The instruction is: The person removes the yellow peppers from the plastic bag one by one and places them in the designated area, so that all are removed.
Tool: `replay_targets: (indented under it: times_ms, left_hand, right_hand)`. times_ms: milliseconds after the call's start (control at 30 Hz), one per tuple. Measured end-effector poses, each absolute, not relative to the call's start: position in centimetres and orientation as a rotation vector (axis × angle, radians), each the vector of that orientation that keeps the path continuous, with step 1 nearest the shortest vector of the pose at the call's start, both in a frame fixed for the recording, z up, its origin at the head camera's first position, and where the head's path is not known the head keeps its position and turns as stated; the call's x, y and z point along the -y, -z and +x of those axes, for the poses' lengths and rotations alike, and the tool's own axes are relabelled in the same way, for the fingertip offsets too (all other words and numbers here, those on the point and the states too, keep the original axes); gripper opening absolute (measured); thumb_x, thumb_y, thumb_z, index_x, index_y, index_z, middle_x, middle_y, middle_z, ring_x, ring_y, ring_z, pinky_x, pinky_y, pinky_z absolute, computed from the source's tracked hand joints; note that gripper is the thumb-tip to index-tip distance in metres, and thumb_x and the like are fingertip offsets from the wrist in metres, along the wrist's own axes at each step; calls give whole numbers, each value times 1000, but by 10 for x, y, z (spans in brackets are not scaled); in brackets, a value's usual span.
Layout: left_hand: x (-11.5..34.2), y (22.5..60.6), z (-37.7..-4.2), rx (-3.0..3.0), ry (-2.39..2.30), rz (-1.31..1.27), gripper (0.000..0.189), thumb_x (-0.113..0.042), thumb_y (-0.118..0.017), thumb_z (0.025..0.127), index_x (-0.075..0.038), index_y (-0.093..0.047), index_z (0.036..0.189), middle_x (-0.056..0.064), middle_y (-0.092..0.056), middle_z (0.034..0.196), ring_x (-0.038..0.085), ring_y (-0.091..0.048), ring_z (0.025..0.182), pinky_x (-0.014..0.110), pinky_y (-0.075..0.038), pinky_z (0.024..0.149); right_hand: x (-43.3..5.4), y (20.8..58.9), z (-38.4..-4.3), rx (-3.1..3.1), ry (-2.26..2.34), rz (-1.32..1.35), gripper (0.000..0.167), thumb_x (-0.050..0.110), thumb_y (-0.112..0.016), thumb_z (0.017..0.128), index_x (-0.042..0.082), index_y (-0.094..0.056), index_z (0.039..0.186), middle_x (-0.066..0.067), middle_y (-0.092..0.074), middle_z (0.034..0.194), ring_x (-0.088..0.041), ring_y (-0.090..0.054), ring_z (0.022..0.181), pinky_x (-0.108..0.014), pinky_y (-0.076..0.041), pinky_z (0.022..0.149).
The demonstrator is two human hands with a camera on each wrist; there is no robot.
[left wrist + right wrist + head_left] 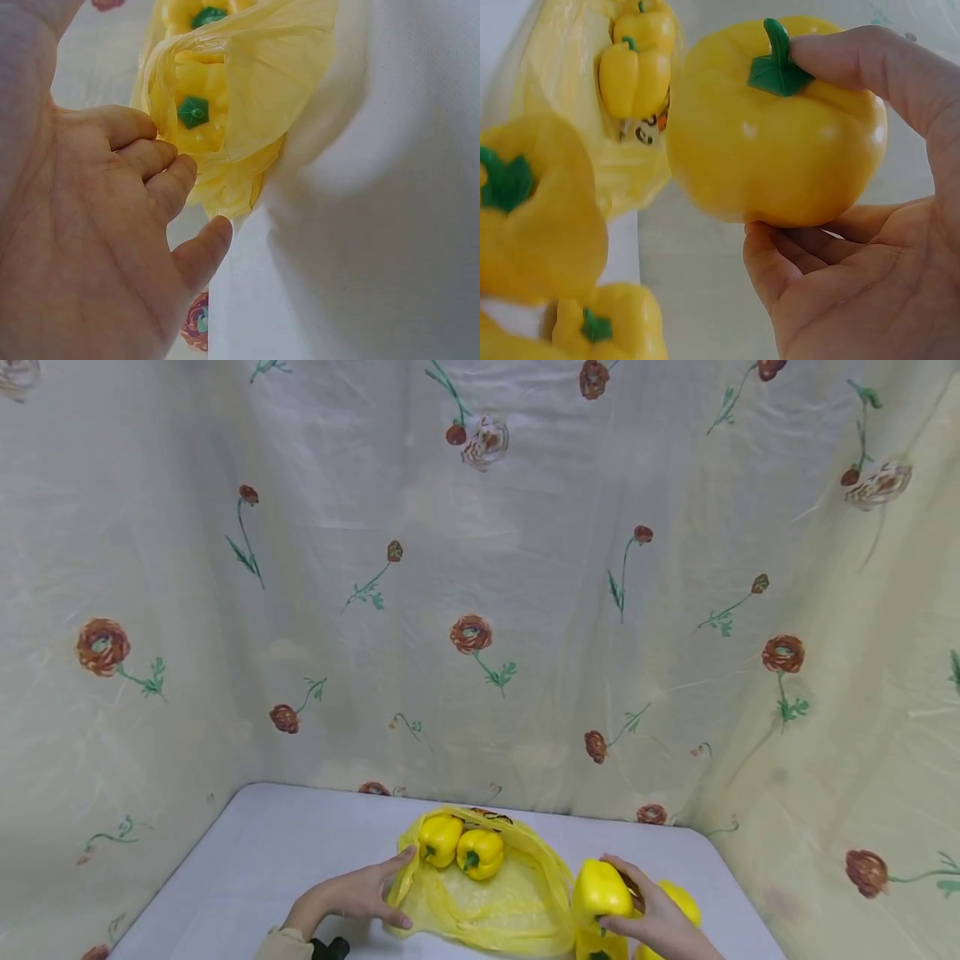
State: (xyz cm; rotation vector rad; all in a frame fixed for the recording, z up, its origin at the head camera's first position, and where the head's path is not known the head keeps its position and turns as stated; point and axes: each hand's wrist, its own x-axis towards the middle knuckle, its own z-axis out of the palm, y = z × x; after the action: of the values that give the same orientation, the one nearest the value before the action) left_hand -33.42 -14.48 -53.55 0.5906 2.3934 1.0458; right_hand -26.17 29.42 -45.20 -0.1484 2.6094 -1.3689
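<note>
A yellow plastic bag (510,927) lies with its mouth spread on the table, two yellow bell peppers (481,853) with green stems inside it. At the bag's left edge is my left hand (358,893), thumb and fingers apart; in the left wrist view its loosely bent fingertips (180,176) reach the bag's rim. My right hand (656,914) holds another yellow bell pepper (772,157) by the bag's right side. Its thumb presses beside the green stem, and the other fingers support the pepper from the opposite side.
More yellow bell peppers (681,902) lie beside and below the right hand, near the bag's right edge. The white table (300,827) ends at hanging floral sheets (525,735) at the back and sides.
</note>
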Motion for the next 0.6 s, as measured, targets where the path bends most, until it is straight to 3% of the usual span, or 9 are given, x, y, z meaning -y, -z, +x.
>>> replay_targets:
  times_ms: [133, 367, 600]
  left_hand:
    - [145, 535, -335, -2398, -1039, 589, 107, -51, -75, 78, -12, -14, 156, 14, -15, 162, 38, -19, 147, 63, -22, 115]
    - [144, 535, -333, -2394, -1036, 589, 107, -51, -76, 78, -12, -13, 156, 15, -14, 162, 39, -19, 147, 63, -21, 115]
    - [143, 534, -332, -2405, -1023, 593, 107, -52, -75, 78, -12, -13, 156, 16, -15, 161, 39, -19, 147, 62, -22, 115]
  right_hand:
    - [-309, 453, -259, -2659, 1339, -129, 89, 29, -78, 81, 2, -28, 149, -25, -39, 147, -33, -50, 123, -48, -49, 99]
    - [-342, 456, -255, -2721, 1314, -105, 87, 23, -77, 81, 2, -26, 149, -26, -39, 147, -28, -51, 119, -28, -51, 89]
    - [-371, 460, -253, -2772, 1256, -19, 87, 24, -75, 83, -1, -24, 149, -29, -38, 146, -30, -50, 120, -32, -51, 92]
